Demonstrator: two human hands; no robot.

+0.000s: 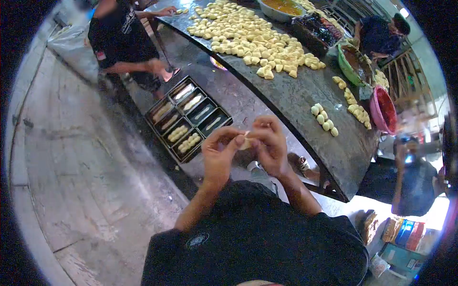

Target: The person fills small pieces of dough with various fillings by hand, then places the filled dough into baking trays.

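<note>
In front of my chest, both hands pinch one small piece of pale dough (246, 142). My left hand (219, 155) grips its left side between thumb and fingers, and my right hand (273, 150) grips the other side. Fingers hide much of the piece. Beyond my left hand is a rack of dark baking tins (190, 125); two front tins hold rows of dough balls (183, 140). On the dark table (305, 124) to the right, a short double row of smooth dough balls (325, 119) lies close to the edge.
A large spread of cut dough pieces (253, 35) covers the table's far part. A green basin (354, 64), a pink basin (383, 109) and a metal bowl of yellow filling (281, 8) stand along it. Co-workers are at the far left (125, 43), far right (381, 33) and right (412, 183).
</note>
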